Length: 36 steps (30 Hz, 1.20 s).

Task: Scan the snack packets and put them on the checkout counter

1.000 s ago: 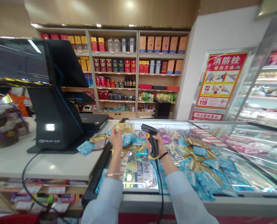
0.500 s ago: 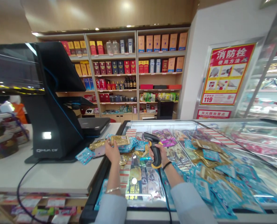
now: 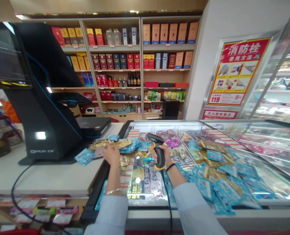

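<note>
The left hand is closed around one end of a gold packet, with the fingers pinching it from below. One second ago this hand held the packet raised up, in front of the scanner's head; half a second ago it was already lower; now it is down and further to the left, and the packet lies almost flat over the pile of blue and gold packets at the near left corner of the freezer lid. I judge from this that the packet was shown to the scanner and is now being put aside with the others. The packet reaches out from the fingertips, away from the person and slightly to the right.

The right hand is clenched on the grip of the black scanner and has hardly moved in this time; the scanner's head points to the left, toward the left hand, and its cable runs down along the right sleeve. The two hands are near each other but apart.

Left of the left hand, on the white surface, stands the black register terminal. To the right of the right hand more blue packets lie spread over the glass.
</note>
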{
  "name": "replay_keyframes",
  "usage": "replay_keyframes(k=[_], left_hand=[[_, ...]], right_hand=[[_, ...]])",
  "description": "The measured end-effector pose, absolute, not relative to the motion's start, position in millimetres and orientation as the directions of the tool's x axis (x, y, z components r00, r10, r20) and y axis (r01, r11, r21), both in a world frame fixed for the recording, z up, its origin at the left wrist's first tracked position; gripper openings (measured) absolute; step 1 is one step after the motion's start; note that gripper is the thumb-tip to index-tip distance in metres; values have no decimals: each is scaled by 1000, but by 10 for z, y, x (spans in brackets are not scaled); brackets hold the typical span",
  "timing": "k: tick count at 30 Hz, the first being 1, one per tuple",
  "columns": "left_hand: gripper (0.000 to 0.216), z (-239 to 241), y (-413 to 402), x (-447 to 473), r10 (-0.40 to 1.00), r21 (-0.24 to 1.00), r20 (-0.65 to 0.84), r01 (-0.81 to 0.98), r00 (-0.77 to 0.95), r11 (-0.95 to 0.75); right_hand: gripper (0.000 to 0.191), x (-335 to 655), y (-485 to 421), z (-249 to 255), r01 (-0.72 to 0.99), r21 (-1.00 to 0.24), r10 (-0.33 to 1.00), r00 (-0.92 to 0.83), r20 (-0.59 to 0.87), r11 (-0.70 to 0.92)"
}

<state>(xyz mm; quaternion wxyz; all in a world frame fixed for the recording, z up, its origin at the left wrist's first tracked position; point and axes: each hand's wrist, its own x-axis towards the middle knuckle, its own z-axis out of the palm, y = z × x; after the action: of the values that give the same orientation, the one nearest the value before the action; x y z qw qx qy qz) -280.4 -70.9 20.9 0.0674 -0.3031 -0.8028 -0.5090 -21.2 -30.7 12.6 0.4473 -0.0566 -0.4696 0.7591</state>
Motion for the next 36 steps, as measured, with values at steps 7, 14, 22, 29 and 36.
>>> replay_keyframes(k=[7, 14, 22, 29, 36], left_hand=[[27, 169, -686, -2842, 445, 804, 429, 557, -786, 208], [27, 193, -701, -2842, 447, 795, 441, 570, -778, 209], [23, 154, -698, -2945, 330, 815, 499, 563, -801, 137], [15, 353, -677, -2742, 325, 702, 681, 711, -656, -38], [14, 734, -553, -2101, 349, 609, 780, 759, -520, -232]], right_hand=[[32, -196, -333, 151, -638, -754, 713, -601, 361, -157], [30, -177, -344, 167, -640, -750, 704, -609, 365, -165], [31, -206, -353, 172, -642, -754, 713, -594, 372, -141], [31, -140, -548, 488, -715, -693, 701, -541, 464, -92], [31, 452, -660, 925, -717, -697, 673, -507, 539, 19]])
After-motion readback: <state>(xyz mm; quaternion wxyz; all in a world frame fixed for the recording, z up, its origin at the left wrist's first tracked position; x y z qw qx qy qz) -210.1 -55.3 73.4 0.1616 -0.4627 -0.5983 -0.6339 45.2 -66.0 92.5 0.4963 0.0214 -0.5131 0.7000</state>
